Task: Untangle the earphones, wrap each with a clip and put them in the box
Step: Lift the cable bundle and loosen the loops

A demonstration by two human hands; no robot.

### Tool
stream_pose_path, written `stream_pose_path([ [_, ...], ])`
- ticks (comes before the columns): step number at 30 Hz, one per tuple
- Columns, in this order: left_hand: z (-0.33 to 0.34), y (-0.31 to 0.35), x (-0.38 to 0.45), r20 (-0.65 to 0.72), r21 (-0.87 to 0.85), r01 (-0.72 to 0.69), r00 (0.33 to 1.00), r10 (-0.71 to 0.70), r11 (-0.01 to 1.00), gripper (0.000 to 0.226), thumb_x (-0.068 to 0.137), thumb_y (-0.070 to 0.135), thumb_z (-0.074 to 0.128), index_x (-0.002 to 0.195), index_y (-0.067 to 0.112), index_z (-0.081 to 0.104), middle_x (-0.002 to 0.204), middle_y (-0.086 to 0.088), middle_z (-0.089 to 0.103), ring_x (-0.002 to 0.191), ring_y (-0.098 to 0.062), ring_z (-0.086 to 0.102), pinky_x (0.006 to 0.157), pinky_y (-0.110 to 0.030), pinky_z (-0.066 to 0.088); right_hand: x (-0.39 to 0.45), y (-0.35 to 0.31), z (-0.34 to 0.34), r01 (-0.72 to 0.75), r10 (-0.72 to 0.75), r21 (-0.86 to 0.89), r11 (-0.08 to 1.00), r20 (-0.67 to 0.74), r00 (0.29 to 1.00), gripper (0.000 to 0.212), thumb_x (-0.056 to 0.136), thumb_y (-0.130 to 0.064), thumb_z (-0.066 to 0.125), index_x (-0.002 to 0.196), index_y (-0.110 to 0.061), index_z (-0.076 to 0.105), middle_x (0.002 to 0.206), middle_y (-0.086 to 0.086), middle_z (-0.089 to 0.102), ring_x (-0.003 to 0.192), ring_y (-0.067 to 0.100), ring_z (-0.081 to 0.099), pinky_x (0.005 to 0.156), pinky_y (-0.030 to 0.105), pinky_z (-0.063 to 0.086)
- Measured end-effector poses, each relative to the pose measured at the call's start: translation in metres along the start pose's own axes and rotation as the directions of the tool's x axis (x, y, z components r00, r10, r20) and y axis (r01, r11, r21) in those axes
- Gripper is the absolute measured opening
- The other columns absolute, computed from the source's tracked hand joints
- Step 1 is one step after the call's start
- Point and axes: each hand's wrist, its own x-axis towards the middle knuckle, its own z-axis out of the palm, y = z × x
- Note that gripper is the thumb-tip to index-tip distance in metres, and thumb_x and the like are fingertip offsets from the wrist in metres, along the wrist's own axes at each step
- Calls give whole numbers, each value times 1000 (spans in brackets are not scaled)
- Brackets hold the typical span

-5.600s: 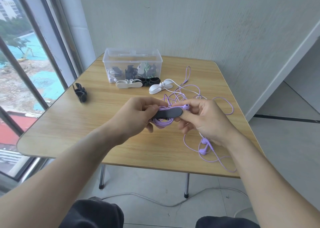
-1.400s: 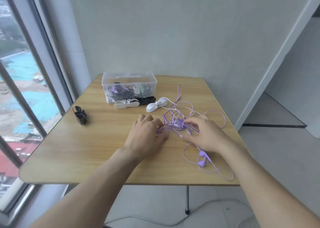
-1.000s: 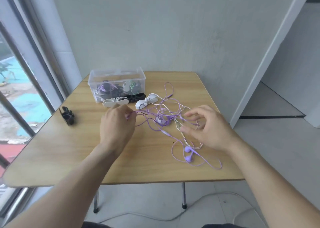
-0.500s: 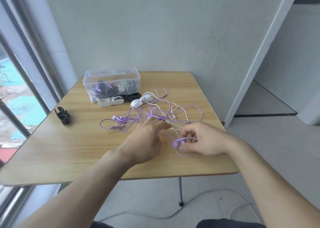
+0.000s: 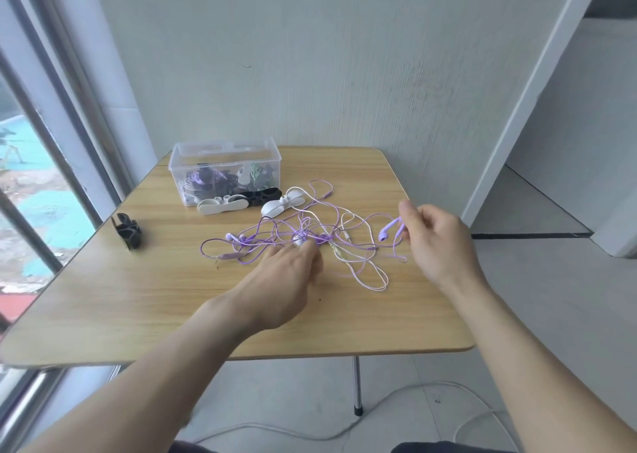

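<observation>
A tangle of purple and pale earphone cables (image 5: 310,235) lies spread over the middle of the wooden table (image 5: 138,297). My left hand (image 5: 289,273) presses down on the knot at the tangle's centre, fingers curled round the cables. My right hand (image 5: 437,242) is raised off the table to the right and pinches a purple earbud (image 5: 387,232), its cable trailing back to the tangle. The clear plastic box (image 5: 225,173) at the back holds several wrapped earphones. A white clip (image 5: 222,205), a black clip (image 5: 263,196) and another white clip (image 5: 281,204) lie in front of it.
A black clip (image 5: 129,233) lies alone near the table's left edge, by the window. The wall stands right behind the table. A white cable (image 5: 310,432) runs across the floor under the table's front edge.
My right hand lifted a purple earbud up and to the right, away from the tangle. My left hand stayed on the knot. The wrapped earphone from earlier is no longer in my hands.
</observation>
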Motion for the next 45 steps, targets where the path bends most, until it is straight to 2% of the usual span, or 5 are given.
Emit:
stream_pose_path([
  [5,-17,28,-5,-159,-201,-88,986,56,976,10,106,19,37,96,21,39,61,2,51,56,-32,44,56,-51,42,-10,-14,5,120,-107,-46,992,229,968,46,98,-54,46,122,-20,67,119,-2,60,79,-16,63,71,3,42],
  [11,-21,42,-9,-244,-262,-151,966,86,953,12,105,33,42,97,24,42,69,8,64,54,-16,51,53,-38,43,-25,-28,15,15,-129,173,985,671,730,63,94,-67,46,83,-12,74,53,1,53,54,26,49,65,53,46],
  [29,-31,-31,-1,-428,-257,290,821,-377,922,24,101,30,54,86,17,66,78,12,71,80,-14,66,63,-12,40,-3,-31,-2,-311,25,943,121,310,950,51,102,-27,42,52,-19,44,68,6,60,77,28,69,94,45,51],
  [38,-74,-3,19,-482,-533,70,794,-371,843,19,94,31,68,82,18,74,63,3,67,58,-3,59,60,-17,47,-4,-50,38,-79,-127,456,886,403,906,41,78,-15,84,107,-16,56,93,2,57,69,14,56,60,23,47],
  [45,-95,16,38,-438,-630,9,821,-366,776,19,93,26,70,77,16,74,54,9,63,52,-4,57,54,-18,46,17,-93,72,160,-273,244,956,551,789,20,85,-25,75,93,-7,73,87,4,72,76,6,56,72,23,43],
])
